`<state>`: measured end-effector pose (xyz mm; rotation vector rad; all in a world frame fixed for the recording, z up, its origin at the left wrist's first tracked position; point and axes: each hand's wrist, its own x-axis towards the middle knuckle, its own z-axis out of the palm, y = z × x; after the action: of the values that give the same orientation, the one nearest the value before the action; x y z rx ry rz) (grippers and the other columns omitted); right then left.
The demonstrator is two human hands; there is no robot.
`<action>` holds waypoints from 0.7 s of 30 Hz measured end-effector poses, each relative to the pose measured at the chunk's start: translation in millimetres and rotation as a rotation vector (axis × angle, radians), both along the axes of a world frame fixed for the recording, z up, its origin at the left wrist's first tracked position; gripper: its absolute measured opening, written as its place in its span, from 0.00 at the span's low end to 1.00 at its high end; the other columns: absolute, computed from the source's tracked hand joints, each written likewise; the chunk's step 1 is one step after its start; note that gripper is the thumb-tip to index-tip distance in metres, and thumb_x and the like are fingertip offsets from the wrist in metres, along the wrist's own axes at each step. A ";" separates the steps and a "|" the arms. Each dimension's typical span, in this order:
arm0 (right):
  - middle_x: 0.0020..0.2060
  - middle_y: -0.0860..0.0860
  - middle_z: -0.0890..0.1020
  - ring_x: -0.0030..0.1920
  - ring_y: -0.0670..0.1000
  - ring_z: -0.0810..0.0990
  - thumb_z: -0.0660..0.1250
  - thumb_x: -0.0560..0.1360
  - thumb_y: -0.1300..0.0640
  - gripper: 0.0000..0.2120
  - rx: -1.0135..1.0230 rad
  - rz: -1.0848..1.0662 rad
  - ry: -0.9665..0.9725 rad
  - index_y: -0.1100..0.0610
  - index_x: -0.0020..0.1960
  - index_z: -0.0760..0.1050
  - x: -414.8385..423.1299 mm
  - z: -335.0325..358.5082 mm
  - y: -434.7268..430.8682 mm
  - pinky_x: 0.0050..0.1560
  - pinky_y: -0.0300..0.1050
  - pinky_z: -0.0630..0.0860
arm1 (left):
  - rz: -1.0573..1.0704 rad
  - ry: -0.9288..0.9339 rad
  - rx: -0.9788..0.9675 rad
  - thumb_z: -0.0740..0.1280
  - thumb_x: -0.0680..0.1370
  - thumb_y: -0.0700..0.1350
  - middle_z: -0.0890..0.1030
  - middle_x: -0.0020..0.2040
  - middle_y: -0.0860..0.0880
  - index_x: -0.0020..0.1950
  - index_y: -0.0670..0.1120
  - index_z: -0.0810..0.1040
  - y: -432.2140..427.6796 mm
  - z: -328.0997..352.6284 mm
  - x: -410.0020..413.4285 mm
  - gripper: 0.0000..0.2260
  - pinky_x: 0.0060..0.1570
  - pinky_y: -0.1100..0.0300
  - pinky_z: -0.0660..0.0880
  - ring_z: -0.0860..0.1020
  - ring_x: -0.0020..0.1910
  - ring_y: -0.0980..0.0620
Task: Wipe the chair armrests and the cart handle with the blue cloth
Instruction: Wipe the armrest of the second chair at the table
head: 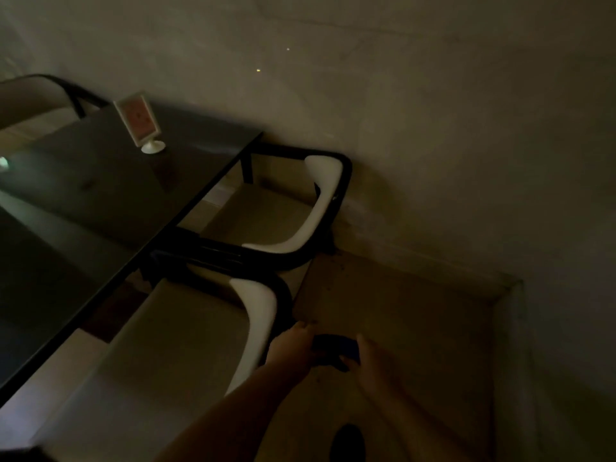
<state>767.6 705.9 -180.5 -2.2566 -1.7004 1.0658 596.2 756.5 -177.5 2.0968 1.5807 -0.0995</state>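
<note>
Dim room: both hands, left hand (290,345) and right hand (370,365), fingers grasping the crumpled dark-blue cloth (335,348) just right of the nearer white-padded black-framed chair armrest (256,315); it could slip mid-handover

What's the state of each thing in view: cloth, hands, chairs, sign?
Cloth: bunched, held between both hands, off the chairs.
Left hand: gripping the cloth's left end.
Right hand: on the cloth's right end; grip unclear in the dim light.
Near chair: pushed under the table, untouched.
Far chair: pushed under, untouched.
Sign: upright on the table.
</note>
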 end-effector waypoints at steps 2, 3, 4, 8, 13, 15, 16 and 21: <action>0.70 0.54 0.71 0.68 0.54 0.72 0.61 0.79 0.45 0.28 -0.014 0.003 0.006 0.55 0.75 0.60 26.1 -1.8 18.5 0.66 0.52 0.72 | 0.019 0.013 -0.002 0.65 0.77 0.56 0.74 0.53 0.47 0.52 0.47 0.72 15.8 1.8 27.1 0.14 0.40 0.53 0.74 0.76 0.45 0.48; 0.72 0.54 0.70 0.69 0.54 0.71 0.61 0.79 0.45 0.29 -0.035 -0.010 0.019 0.54 0.76 0.59 35.7 -2.5 26.2 0.67 0.52 0.71 | 0.031 0.020 -0.006 0.65 0.77 0.56 0.74 0.52 0.47 0.52 0.47 0.73 22.7 5.0 36.5 0.14 0.41 0.53 0.75 0.75 0.45 0.48; 0.73 0.54 0.68 0.71 0.54 0.69 0.61 0.79 0.45 0.30 -0.055 -0.021 0.023 0.54 0.77 0.56 44.5 -3.7 34.3 0.69 0.51 0.69 | 0.040 0.024 -0.009 0.65 0.77 0.56 0.74 0.52 0.48 0.52 0.47 0.73 30.7 6.5 45.6 0.14 0.43 0.53 0.76 0.75 0.45 0.49; 0.68 0.53 0.73 0.65 0.53 0.74 0.61 0.78 0.41 0.29 -0.062 0.033 0.001 0.55 0.73 0.63 50.1 -7.0 55.9 0.64 0.48 0.72 | 0.069 -0.014 -0.034 0.66 0.76 0.57 0.74 0.54 0.50 0.59 0.50 0.75 51.2 9.5 47.2 0.16 0.43 0.57 0.73 0.76 0.49 0.49; 0.62 0.52 0.76 0.60 0.52 0.76 0.62 0.77 0.39 0.26 -0.053 0.032 0.078 0.53 0.68 0.67 36.5 -8.1 89.5 0.60 0.47 0.74 | 0.098 0.046 -0.066 0.66 0.76 0.56 0.75 0.53 0.49 0.52 0.49 0.75 90.6 4.3 32.5 0.13 0.43 0.57 0.76 0.76 0.46 0.52; 0.59 0.52 0.78 0.57 0.52 0.78 0.62 0.77 0.39 0.24 -0.059 0.042 0.094 0.54 0.66 0.69 30.8 -7.6 113.1 0.57 0.46 0.75 | 0.101 0.060 -0.079 0.66 0.76 0.56 0.75 0.54 0.49 0.55 0.49 0.75 114.0 0.2 28.3 0.14 0.46 0.56 0.76 0.76 0.49 0.50; 0.55 0.51 0.78 0.53 0.51 0.78 0.62 0.77 0.39 0.22 -0.053 0.047 0.094 0.54 0.62 0.70 28.5 -8.3 127.0 0.54 0.47 0.77 | 0.100 0.061 -0.079 0.66 0.76 0.56 0.75 0.54 0.49 0.56 0.49 0.75 127.7 -3.3 26.3 0.14 0.46 0.55 0.76 0.76 0.50 0.50; 0.59 0.52 0.76 0.58 0.53 0.77 0.60 0.78 0.41 0.24 -0.079 0.041 0.073 0.56 0.67 0.69 16.2 -14.5 219.1 0.59 0.46 0.73 | 0.113 0.057 -0.060 0.66 0.76 0.55 0.74 0.52 0.49 0.55 0.48 0.74 216.5 -20.4 18.1 0.13 0.41 0.56 0.71 0.76 0.49 0.48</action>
<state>783.8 925.1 -195.0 -2.2081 -1.7111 1.2300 614.4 973.0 -197.9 1.9708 1.7045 -0.1667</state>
